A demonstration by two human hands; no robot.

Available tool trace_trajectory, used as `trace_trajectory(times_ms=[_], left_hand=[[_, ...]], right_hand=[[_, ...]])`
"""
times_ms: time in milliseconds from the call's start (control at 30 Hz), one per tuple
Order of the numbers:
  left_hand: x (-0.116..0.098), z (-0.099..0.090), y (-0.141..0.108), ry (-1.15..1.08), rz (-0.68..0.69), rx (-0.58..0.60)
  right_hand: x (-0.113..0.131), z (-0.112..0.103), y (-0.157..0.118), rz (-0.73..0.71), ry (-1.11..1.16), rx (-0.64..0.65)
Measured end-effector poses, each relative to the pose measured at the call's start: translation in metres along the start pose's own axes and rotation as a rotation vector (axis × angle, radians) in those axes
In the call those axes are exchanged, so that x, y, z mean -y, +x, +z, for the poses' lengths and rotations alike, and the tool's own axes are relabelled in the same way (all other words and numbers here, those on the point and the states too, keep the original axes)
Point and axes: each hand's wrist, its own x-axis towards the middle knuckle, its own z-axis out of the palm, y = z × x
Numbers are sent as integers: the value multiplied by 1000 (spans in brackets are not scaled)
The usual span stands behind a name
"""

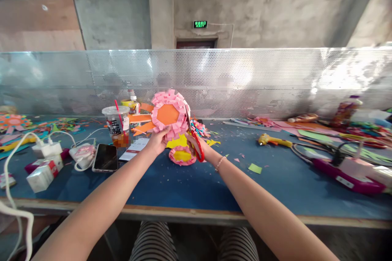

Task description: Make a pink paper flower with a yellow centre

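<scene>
A paper flower (168, 114) with pink fringed petals, an orange centre and orange strips at its left is held up above the table. My left hand (158, 140) is closed on its lower edge. In my right hand (200, 144) are red-handled scissors (199, 147), their blades upright along the flower's right edge. How far the blades are apart is hard to make out. Below the hands lies a second, pink-rimmed paper piece with a yellow centre (183, 155). Yellow paper (178, 142) shows between the hands.
On the blue table (190, 191), a drink cup (116, 124), a phone (105, 157) and white chargers (49, 149) stand or lie left. Right are a yellow glue gun (274, 140), a purple power strip (346, 175) and paper strips. A perforated metal screen (245, 85) runs behind.
</scene>
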Motion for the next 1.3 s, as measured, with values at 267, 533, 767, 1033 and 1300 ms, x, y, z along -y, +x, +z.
trace_trajectory(times_ms=[267,533,767,1033,1300], left_hand=[[-1,-5,6,53,55,-15],[-1,-2,3,85,197,11],[0,1,2,114,253,-4],[3,-2,3,22,89,9],[6,8,-7,26,2,-34]], right_hand=[[8,-9,0,-23,32,-3],[14,-3,-7,36,211,96],[12,-2,-7,22,274,115],[-4,9,-1,57,209,59],[-7,11,-1,25,112,18]])
